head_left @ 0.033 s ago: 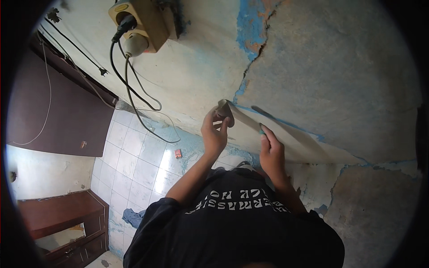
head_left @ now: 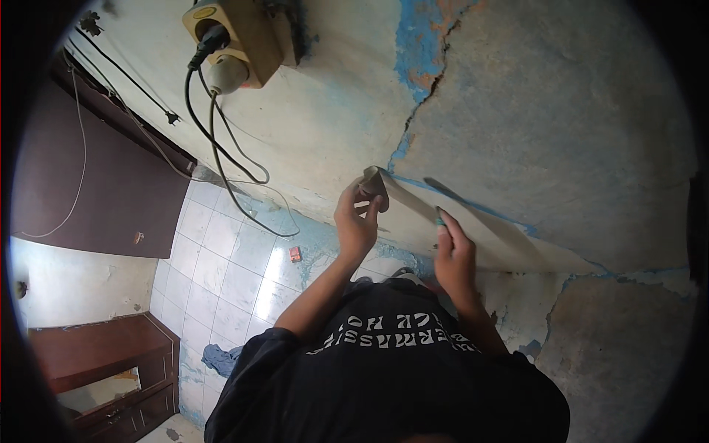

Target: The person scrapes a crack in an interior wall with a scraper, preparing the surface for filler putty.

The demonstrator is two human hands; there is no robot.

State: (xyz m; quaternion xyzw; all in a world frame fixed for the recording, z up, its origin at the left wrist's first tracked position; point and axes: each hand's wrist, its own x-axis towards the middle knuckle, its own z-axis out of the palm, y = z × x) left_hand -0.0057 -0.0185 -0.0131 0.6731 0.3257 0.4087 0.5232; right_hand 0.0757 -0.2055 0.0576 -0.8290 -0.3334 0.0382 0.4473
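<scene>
My left hand [head_left: 357,227] is raised near the wall, thumb and fingers closed on a grey-brown curved flat piece [head_left: 379,198]; its exact kind does not show. My right hand [head_left: 456,258] is closed around a slim tool with a green part [head_left: 441,220], its dark tip pointing toward the wall. A gap separates the tool from the curved piece. Just beyond both hands, the pale wall [head_left: 332,133] has a strip of peeling blue paint [head_left: 480,207] running rightward. Shadows of the hand and tool fall on it.
A yellowish socket box [head_left: 255,44] with two plugs and hanging cables [head_left: 214,148] is on the wall at upper left. A jagged crack [head_left: 432,88] runs down the wall. White floor tiles [head_left: 210,266], a small red box [head_left: 295,254], a blue-grey cloth [head_left: 220,359] and brown furniture [head_left: 103,351] lie leftward.
My right hand and its tool have shifted slightly right and down, away from the curved piece. The left hand keeps its grip and has barely moved.
</scene>
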